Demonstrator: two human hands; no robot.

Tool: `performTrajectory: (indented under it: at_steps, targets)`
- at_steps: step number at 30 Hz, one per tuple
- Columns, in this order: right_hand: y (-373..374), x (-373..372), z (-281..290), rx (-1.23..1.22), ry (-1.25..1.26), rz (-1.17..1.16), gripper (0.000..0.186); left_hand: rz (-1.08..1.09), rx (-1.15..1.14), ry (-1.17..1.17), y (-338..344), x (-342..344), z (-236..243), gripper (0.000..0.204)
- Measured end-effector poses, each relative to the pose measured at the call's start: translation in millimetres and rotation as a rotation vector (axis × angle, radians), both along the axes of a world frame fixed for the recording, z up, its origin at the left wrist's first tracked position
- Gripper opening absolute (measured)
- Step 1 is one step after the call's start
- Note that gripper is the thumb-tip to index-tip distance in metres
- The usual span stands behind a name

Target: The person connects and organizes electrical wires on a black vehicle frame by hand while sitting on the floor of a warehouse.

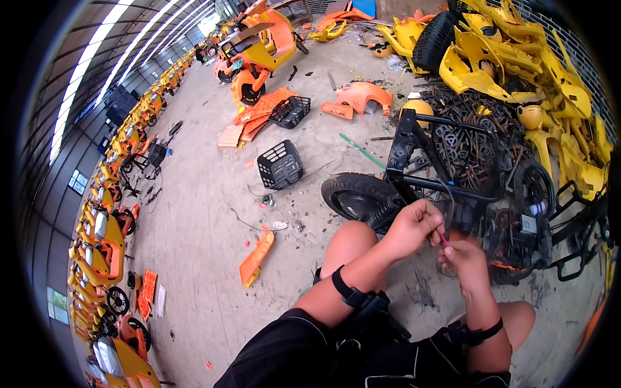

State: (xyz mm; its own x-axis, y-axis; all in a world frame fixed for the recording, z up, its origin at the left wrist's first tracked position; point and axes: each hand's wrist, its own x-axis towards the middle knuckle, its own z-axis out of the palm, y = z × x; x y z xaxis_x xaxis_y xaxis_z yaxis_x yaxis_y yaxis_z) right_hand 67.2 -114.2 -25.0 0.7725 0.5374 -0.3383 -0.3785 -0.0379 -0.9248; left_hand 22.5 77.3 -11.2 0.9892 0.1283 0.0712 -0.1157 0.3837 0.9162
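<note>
My left hand is closed in front of the stripped black scooter frame, thumb and fingertips pinched together. Close beside it on the right, my right hand also pinches with its fingertips. Between the two sits a thin pink-red piece, too small to name; its lower end lies in my right fingertips. A dark cable runs down from the frame to my fingers. What exactly my left fingertips grip is hidden. Left of the frame lies its black-tyred wheel.
Behind the frame spreads a heap of dark metal parts, with yellow body panels piled above. A black basket and an orange panel lie on the floor to the left. Yellow scooters line the left wall.
</note>
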Motion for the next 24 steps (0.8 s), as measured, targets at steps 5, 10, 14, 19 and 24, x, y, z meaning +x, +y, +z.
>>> performTrajectory:
  at_steps: [5,10,14,19,24]
  targets:
    - [0.6,1.8,-3.4,-0.005,-0.020,-0.001,0.017,-0.006,0.002,-0.012,0.4,0.8,-2.0,0.010]
    - [0.0,1.3,-4.0,-0.034,-0.054,-0.004,0.016,-0.003,-0.005,-0.019,0.5,-1.3,-1.1,0.009]
    - [0.8,0.6,-0.2,-0.049,-0.062,-0.014,0.015,-0.004,-0.008,-0.033,1.3,-1.2,-0.4,0.010]
    - [-2.3,0.9,-2.0,-0.036,-0.112,-0.047,0.014,0.010,-0.022,-0.039,-1.3,-1.1,1.3,0.011]
    - [-2.5,0.1,0.3,-0.023,-0.151,-0.048,0.012,0.029,-0.042,-0.057,-1.6,-1.8,1.3,0.011]
